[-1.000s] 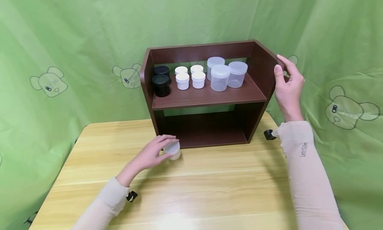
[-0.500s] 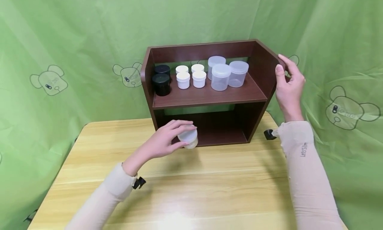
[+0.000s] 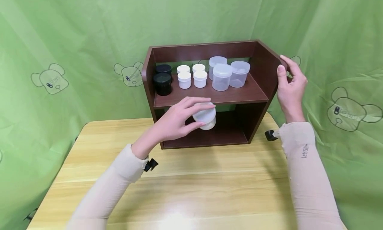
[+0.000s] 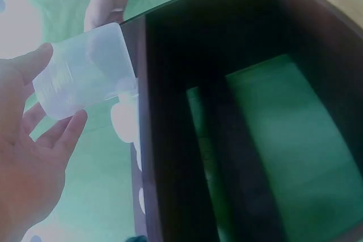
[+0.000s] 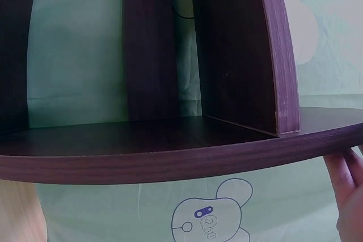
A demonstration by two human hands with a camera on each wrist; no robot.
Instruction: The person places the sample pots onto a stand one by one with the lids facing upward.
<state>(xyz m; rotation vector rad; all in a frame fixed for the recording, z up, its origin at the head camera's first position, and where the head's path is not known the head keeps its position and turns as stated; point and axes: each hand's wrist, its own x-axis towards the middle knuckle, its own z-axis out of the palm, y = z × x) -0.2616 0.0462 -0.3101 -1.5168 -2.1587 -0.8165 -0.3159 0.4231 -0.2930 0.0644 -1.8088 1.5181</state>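
Note:
My left hand (image 3: 176, 122) holds a translucent plastic jar (image 3: 208, 124) by its lid end, thumb on one side and fingers on the other. The jar is in the air in front of the dark brown two-tier shelf (image 3: 242, 98), overlapping the upper board's front edge. In the left wrist view the jar's clear body (image 4: 102, 55) points at the shelf, beside the board's edge. My right hand (image 3: 291, 88) grips the shelf's right side panel near its top, thumb at the front edge. The right wrist view shows part of that hand (image 5: 350, 191) at the panel's edge.
On the upper tier stand two black jars (image 3: 162, 85) at left, several small white jars (image 3: 184, 81) in the middle and three translucent jars (image 3: 221, 82) at right. The shelf stands at the back of a wooden table (image 3: 191, 180), before a green curtain (image 3: 89, 30).
My left hand has lifted the translucent jar from the table by the shelf's lower left corner and carried it up and to the right. The right hand has stayed on the panel.

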